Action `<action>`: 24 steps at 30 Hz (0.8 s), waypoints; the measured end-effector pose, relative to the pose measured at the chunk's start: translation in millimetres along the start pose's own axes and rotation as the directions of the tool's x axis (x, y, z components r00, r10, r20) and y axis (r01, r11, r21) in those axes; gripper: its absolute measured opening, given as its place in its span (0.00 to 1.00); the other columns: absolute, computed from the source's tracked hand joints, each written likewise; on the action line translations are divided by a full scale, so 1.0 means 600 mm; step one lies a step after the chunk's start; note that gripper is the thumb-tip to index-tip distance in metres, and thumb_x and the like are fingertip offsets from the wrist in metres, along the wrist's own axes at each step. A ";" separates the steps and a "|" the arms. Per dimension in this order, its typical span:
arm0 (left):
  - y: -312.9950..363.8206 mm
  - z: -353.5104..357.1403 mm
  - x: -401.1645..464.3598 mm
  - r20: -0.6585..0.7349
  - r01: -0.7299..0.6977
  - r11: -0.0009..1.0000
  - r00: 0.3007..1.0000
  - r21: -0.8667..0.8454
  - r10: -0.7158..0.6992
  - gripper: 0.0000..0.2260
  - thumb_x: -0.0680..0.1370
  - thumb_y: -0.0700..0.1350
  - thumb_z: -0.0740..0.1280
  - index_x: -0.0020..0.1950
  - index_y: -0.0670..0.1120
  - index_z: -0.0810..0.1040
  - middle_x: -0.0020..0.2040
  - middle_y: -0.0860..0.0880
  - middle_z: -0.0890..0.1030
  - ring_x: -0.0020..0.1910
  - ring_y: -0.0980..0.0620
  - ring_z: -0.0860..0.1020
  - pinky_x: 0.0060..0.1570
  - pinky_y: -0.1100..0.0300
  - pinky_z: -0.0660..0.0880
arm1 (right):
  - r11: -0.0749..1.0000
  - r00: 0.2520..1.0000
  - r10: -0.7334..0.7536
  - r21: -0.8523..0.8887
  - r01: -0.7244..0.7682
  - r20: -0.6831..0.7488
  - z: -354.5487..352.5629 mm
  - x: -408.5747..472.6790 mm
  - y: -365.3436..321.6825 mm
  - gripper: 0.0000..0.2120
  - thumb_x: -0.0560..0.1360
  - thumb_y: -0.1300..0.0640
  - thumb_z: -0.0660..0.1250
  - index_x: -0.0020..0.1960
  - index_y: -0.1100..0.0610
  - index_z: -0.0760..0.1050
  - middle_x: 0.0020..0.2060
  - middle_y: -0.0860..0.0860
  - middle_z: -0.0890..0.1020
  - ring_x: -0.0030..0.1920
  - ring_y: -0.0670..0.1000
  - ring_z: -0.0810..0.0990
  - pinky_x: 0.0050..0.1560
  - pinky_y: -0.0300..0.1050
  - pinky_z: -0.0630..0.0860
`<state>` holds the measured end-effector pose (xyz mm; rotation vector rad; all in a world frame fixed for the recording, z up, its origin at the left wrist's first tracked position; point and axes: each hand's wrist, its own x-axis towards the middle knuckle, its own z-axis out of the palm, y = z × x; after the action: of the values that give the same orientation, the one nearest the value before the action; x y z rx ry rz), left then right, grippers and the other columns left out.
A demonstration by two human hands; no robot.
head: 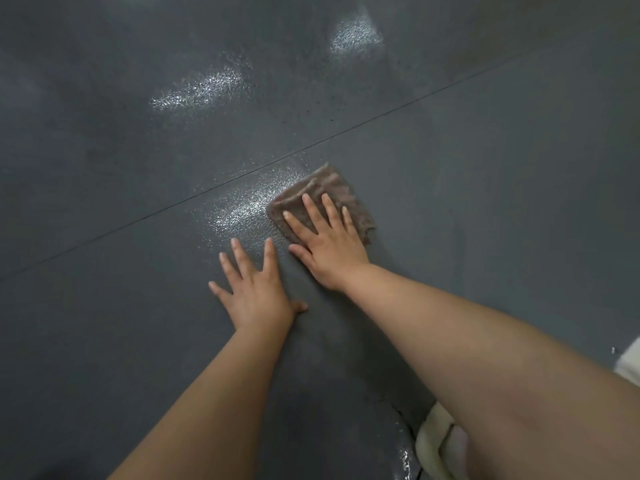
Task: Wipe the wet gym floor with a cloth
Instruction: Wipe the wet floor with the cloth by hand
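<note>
- A pale cream slipper (437, 441) sits at the bottom edge, low on my right, its far end hidden under my forearm.
- A scrap of off-white fabric (629, 362) shows at the right edge; I cannot tell what it belongs to.

left hand (254, 287): flat, fingers spread | right hand (330, 249): flat, fingers straight
</note>
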<state>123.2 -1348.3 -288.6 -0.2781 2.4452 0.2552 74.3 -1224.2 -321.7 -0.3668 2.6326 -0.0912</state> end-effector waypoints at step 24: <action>0.018 -0.012 0.028 0.127 0.041 0.999 0.991 -0.036 -0.037 0.48 0.71 0.51 0.74 0.77 0.56 0.41 0.75 0.43 0.32 0.74 0.34 0.37 0.65 0.31 0.57 | 1.000 0.991 0.027 0.016 -0.025 -0.134 -0.084 0.179 0.061 0.25 0.81 0.42 0.47 0.77 0.42 0.45 0.77 0.50 0.41 0.76 0.58 0.38 0.73 0.56 0.37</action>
<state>103.5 -1342.1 -292.7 -0.3164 2.3092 0.2938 -49.3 -1218.5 -330.0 -0.3323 2.7669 -0.1299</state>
